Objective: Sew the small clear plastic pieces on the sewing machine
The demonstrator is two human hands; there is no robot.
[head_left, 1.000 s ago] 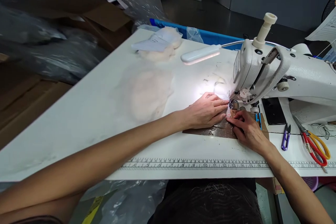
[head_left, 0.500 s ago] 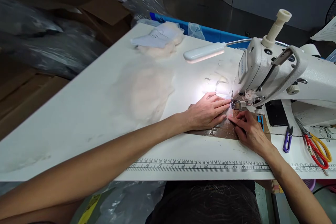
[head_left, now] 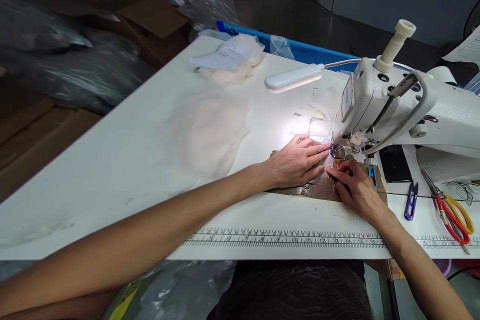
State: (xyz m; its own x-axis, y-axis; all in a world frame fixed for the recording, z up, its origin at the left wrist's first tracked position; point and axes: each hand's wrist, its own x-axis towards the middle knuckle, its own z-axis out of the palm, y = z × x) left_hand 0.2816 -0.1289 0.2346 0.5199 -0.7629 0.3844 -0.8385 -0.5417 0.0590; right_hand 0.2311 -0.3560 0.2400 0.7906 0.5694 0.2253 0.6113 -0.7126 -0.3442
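A white sewing machine [head_left: 397,105] stands at the right of the white table [head_left: 123,160], its lamp [head_left: 292,77] lighting the needle area. My left hand [head_left: 296,162] lies flat with fingers stretched toward the presser foot [head_left: 337,151], pressing a small pale, sheer piece [head_left: 329,160] onto the bed. My right hand [head_left: 354,187] rests just below the foot, its fingertips pinched on the near edge of that piece. Both hands lie over a brown taped patch [head_left: 318,187].
Purple thread snips [head_left: 410,201] and red-and-yellow scissors [head_left: 452,210] lie right of my hand. A black phone [head_left: 395,163] sits under the machine arm. Pale fabric pieces [head_left: 213,130] and a bagged bundle [head_left: 232,60] lie further left. A printed ruler [head_left: 300,237] runs along the front edge.
Both hands stay at the presser foot with hardly any shift; only the camera has moved slightly.
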